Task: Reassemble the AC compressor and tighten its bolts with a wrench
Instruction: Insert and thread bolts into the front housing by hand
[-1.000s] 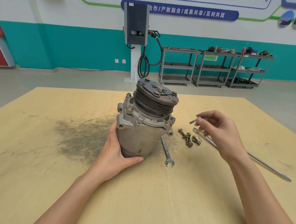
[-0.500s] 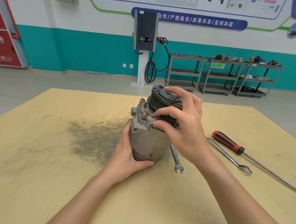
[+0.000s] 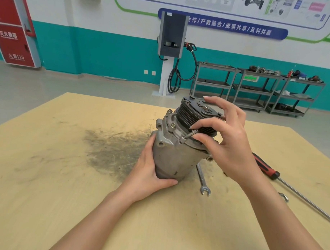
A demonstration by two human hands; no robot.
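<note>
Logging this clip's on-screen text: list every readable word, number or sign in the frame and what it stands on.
"合作/产教融合/成果共享/互利共赢": dark blue wall banner, start hidden behind the grey wall-mounted box.
"灭火器箱", partly blurred: red fire cabinet.
"火警119": same cabinet, lower panel.
Green sign on the grey metal cart: blurred.
Wall poster panels: too small.
Stamping on the steel open-end wrench: unreadable.

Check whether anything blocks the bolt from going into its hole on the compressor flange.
Nothing visible blocks it. The right hand pinches the bolt with its tip already at the flange hole of the compressor, which the left hand steadies. The pulley sits just above but clear. The wrench lies aside on the table.
</note>
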